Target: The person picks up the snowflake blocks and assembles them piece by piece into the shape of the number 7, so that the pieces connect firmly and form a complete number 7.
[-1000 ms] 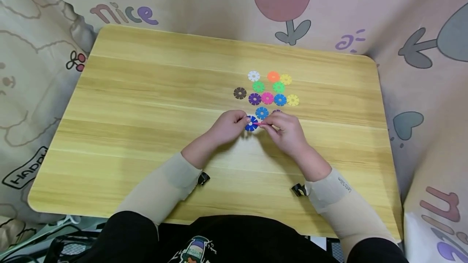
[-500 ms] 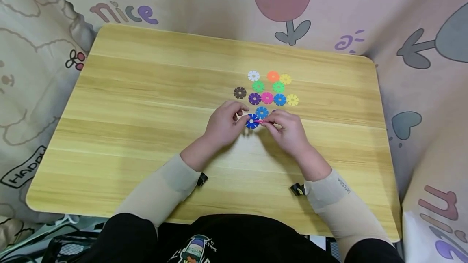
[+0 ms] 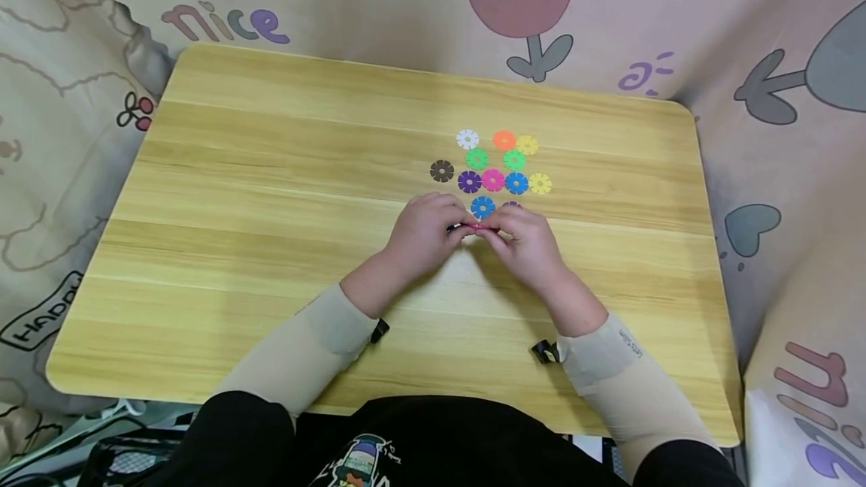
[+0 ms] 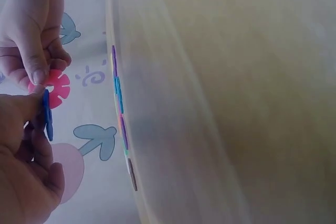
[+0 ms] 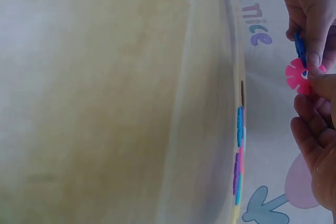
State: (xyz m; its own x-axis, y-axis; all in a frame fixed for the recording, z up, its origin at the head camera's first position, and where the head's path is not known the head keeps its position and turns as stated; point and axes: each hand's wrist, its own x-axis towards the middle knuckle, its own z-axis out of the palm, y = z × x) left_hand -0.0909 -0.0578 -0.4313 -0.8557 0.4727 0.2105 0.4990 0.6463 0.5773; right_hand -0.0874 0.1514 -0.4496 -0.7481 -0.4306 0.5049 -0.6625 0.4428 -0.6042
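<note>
Up off the table, my left hand (image 3: 425, 235) pinches a dark blue notched snowflake disc (image 4: 48, 114) between thumb and fingers. My right hand (image 3: 530, 243) pinches a pink snowflake disc (image 4: 61, 88) by its edge. The two discs meet at a right angle, the blue one edge-on in the left wrist view and the pink one showing its face and centre hole in both wrist views. From the head, fingers hide most of both. Just beyond the hands lie a light blue disc (image 3: 482, 207) and a partly covered purple disc (image 3: 512, 204).
Farther back on the wooden table (image 3: 271, 209) several more discs lie flat, among them a brown disc (image 3: 442, 170), a white disc (image 3: 467, 139), an orange disc (image 3: 504, 140) and a yellow disc (image 3: 540, 183). A printed curtain (image 3: 379, 6) hangs behind the table.
My left fingers, spread off the blue disc half a second ago, now pinch it. That disc has turned from face-up to edge-on in the head view. The right hand keeps its pinch on the pink disc.
</note>
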